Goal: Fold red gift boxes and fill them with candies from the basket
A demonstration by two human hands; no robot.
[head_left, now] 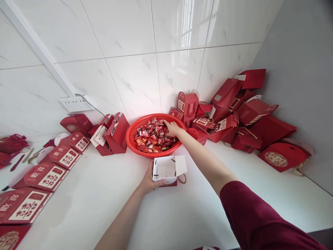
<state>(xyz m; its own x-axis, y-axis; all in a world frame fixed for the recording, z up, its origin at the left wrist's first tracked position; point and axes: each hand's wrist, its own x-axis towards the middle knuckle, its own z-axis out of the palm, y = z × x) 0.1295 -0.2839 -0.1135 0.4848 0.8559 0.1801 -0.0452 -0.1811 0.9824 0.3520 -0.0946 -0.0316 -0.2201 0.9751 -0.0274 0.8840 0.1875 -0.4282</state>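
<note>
A round red plastic basket (130,143) holds a heap of small red-wrapped sweets (153,135) against the tiled wall. My right hand (172,129) reaches over its right side, fingertips at the sweets; whether anything is between them is too small to tell. Just in front of the basket stands an open box (165,168) with a white inside, its flap folded out to the right and a twisted cord at its side. My left hand (150,180) grips this box at its left and front, thumb along the front edge. No sweets show inside the box.
Closed red boxes (52,177) form a row on the left. Upright red boxes (118,133) stand left of the basket. A pile of red boxes (256,111) lies on the right by the grey wall. A white power strip (76,103) sits on the wall, its cable hanging down.
</note>
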